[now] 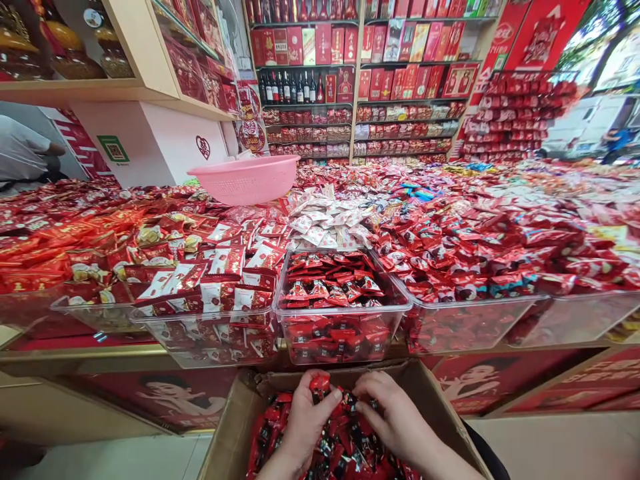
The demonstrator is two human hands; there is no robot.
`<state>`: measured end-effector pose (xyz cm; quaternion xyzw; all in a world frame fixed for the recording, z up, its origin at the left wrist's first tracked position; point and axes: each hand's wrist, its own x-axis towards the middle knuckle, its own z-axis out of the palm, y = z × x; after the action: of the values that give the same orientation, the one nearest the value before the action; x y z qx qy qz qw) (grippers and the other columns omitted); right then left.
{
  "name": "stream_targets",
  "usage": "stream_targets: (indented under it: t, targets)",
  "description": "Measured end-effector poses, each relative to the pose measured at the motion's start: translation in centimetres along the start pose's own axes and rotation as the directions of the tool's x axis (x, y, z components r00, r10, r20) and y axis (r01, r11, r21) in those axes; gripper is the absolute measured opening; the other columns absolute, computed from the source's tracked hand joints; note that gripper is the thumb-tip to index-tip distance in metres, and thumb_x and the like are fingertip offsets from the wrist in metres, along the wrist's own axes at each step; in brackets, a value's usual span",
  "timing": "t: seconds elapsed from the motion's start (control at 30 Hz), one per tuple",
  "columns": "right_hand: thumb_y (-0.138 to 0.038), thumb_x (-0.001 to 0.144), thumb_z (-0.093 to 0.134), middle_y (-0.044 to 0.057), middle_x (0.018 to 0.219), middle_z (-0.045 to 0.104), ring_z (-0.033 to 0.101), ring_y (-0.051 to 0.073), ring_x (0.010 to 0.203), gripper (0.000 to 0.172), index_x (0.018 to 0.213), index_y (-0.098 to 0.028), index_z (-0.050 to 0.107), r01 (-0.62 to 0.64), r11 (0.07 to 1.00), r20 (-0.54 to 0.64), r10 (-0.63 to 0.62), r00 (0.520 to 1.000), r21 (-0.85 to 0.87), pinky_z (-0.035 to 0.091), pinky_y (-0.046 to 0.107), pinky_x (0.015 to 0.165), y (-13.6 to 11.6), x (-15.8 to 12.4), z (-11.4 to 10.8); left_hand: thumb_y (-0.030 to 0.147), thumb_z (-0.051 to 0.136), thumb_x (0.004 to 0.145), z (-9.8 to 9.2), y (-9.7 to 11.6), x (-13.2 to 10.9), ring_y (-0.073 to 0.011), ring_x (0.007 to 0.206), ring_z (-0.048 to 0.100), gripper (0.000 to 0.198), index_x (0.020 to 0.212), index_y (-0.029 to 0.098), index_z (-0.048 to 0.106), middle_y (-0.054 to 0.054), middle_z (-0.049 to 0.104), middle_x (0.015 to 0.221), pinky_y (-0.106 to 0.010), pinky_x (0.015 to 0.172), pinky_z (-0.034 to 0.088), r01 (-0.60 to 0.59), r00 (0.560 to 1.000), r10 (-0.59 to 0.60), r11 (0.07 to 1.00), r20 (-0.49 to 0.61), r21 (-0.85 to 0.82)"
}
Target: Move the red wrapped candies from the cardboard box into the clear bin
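Note:
A cardboard box (440, 413) full of small red and black candy packets (340, 453) stands at the bottom of the head view. Both hands reach into it. My left hand (310, 413) is closed on a red candy packet (320, 385), thumb and fingers pressed against it. My right hand (383, 407) is over the packets just to the right, its fingers curled down among them; whether it grips one is hidden. Right beyond the box is a clear plastic bin (343, 311), partly filled with red packets that lie in layers, lower than in the neighbouring bins.
Clear bins heaped with wrapped sweets flank it, such as the left bin (200, 327) and right bin (470, 320). A pink basket (250, 180) rests on the sweets behind. Shelves (356, 67) of boxes and bottles line the back. A person (25, 147) is at far left.

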<state>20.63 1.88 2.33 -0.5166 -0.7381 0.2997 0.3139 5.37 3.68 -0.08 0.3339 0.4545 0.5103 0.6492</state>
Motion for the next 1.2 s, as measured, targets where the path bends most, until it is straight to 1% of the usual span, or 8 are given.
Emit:
stream_targets:
  t: [0.1,0.2,0.37,0.6,0.8,0.9,1.07,1.2]
  targets:
    - [-0.018,0.074,0.043,0.006,0.088,0.052,0.047,0.018,0.083,0.014,0.083,-0.019,0.054,0.022,0.996,-0.04,-0.025,0.999,-0.09,0.038,0.029,0.073,-0.7,-0.2,0.6,0.03,0.071,0.049,-0.2,-1.0,0.6,-0.0102,0.052,0.048,0.034,0.073,0.017,0.052,0.004,0.054,0.055,-0.021,0.055,0.038,-0.079,0.993,0.088,0.991,-0.08,0.112]
    - [-0.018,0.066,0.052,0.006,0.09,0.05,0.048,0.018,0.081,0.025,0.091,-0.019,0.051,0.009,0.993,0.06,-0.002,0.998,-0.115,0.041,0.028,0.07,-0.8,-0.3,2.1,0.03,0.071,0.048,-0.2,-1.6,0.9,-0.0093,0.05,0.046,0.031,0.068,0.017,0.051,0.006,0.051,0.052,-0.02,0.052,0.036,-0.102,0.988,0.119,0.982,-0.1,0.16]
    - [-0.009,0.063,0.046,0.008,0.089,0.053,0.049,0.021,0.081,0.032,0.093,-0.017,0.051,0.011,0.963,0.054,0.004,0.999,-0.268,0.041,0.031,0.07,-0.7,0.0,2.8,0.031,0.07,0.049,0.1,-1.2,0.5,-0.0094,0.053,0.048,0.035,0.074,0.018,0.051,0.004,0.054,0.058,-0.021,0.054,0.037,-0.005,1.0,0.006,1.0,-0.028,0.014]
    - [-0.018,0.072,0.046,0.003,0.075,0.061,0.056,0.014,0.068,0.014,0.082,-0.023,0.055,0.265,0.964,0.219,-0.258,0.941,-0.003,0.045,0.021,0.06,-6.7,0.3,-5.0,0.043,0.059,0.06,-0.4,-0.5,0.5,-0.0119,0.051,0.053,0.041,0.092,0.022,0.045,0.003,0.056,0.06,-0.02,0.046,0.032,0.219,0.969,-0.212,0.975,0.126,-0.037]
    - [-0.02,0.08,0.039,0.007,0.102,0.055,0.057,0.013,0.074,0.026,0.106,-0.024,0.042,0.298,0.954,-0.192,-0.286,0.939,0.032,0.047,0.022,0.058,-10.6,3.5,-11.2,0.039,0.062,0.058,-0.9,-1.1,1.1,-0.0126,0.052,0.055,0.039,0.088,0.02,0.046,0.003,0.057,0.061,-0.02,0.047,0.033,0.225,0.959,-0.235,0.971,0.156,0.078]
    - [-0.023,0.08,0.041,0.004,0.092,0.057,0.056,0.01,0.071,0.021,0.1,-0.02,0.047,0.358,0.931,-0.187,-0.365,0.912,-0.07,0.046,0.022,0.06,-11.1,7.2,-12.0,0.036,0.064,0.056,-0.7,-1.3,0.8,-0.0113,0.051,0.054,0.035,0.083,0.02,0.048,0.004,0.055,0.062,-0.021,0.048,0.036,0.172,0.968,-0.19,0.978,0.163,0.116]
    - [-0.019,0.076,0.043,-0.001,0.084,0.057,0.053,0.01,0.079,0.014,0.083,-0.018,0.056,0.524,0.813,0.087,-0.52,0.85,-0.255,0.042,0.025,0.072,-11.6,12.8,-11.2,0.028,0.065,0.057,-0.2,-1.2,0.5,-0.0093,0.051,0.05,0.026,0.076,0.019,0.05,0.005,0.052,0.061,-0.024,0.053,0.042,0.097,0.978,-0.117,0.988,0.171,0.117]
    - [-0.014,0.075,0.041,-0.001,0.081,0.057,0.053,0.009,0.073,0.015,0.084,-0.016,0.053,0.521,0.806,0.111,-0.512,0.852,-0.283,0.043,0.023,0.067,-12.1,13.1,-11.0,0.028,0.065,0.058,-0.4,-0.9,0.6,-0.0102,0.05,0.053,0.025,0.077,0.019,0.051,0.005,0.054,0.059,-0.024,0.053,0.042,0.093,0.969,-0.12,0.987,0.217,0.13]
